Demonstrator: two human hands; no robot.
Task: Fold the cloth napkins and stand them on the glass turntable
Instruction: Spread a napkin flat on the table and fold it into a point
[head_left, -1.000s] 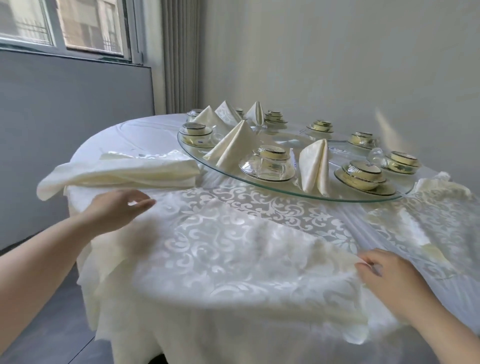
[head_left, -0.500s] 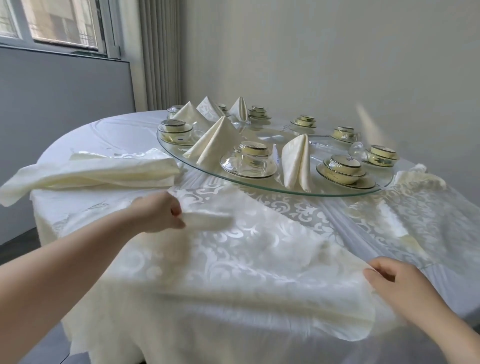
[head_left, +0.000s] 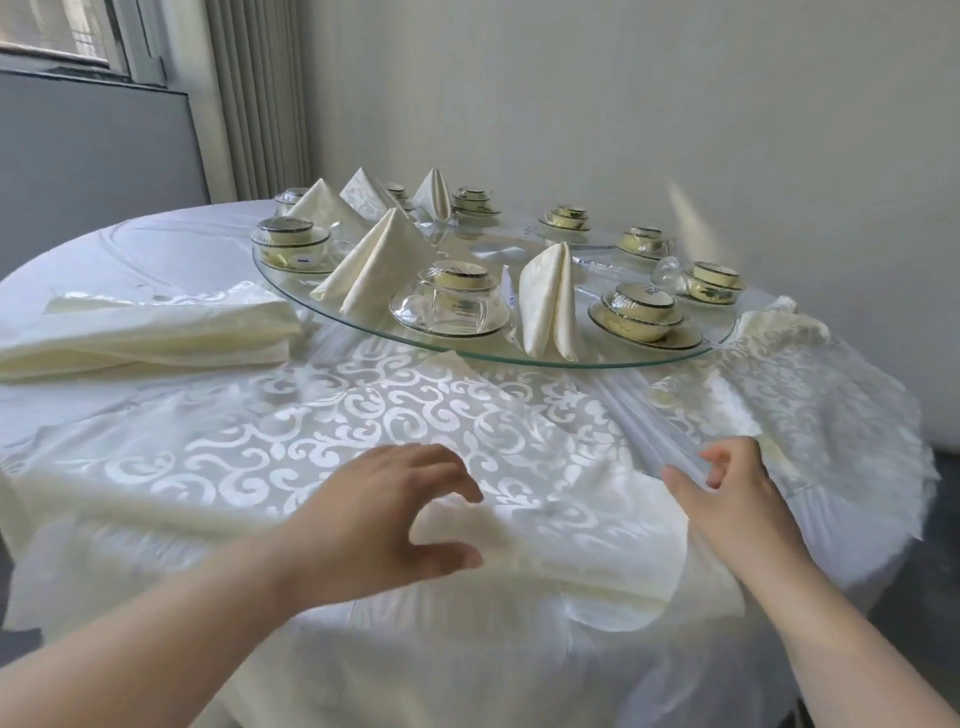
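On bench (head_left: 130, 249) near front edge, spread napkin (head_left: 374, 415) lay flat, near corner folded back. Left grip (head_left: 374, 519) hovered over that fold, fingers curved and spread, empty. Right grip (head_left: 737, 504) sat at napkin's right edge, fingers loosely curled; pinch or not, unclear. Behind, glass turntable (head_left: 519, 360) carried standing folded napkins (head_left: 545, 312).

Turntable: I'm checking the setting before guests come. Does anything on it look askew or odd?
The front-left napkin leans far over, nearly lying on the turntable, while the next napkin stands upright. A glass at the right seems to lie on its side, but it is too blurred to be sure.
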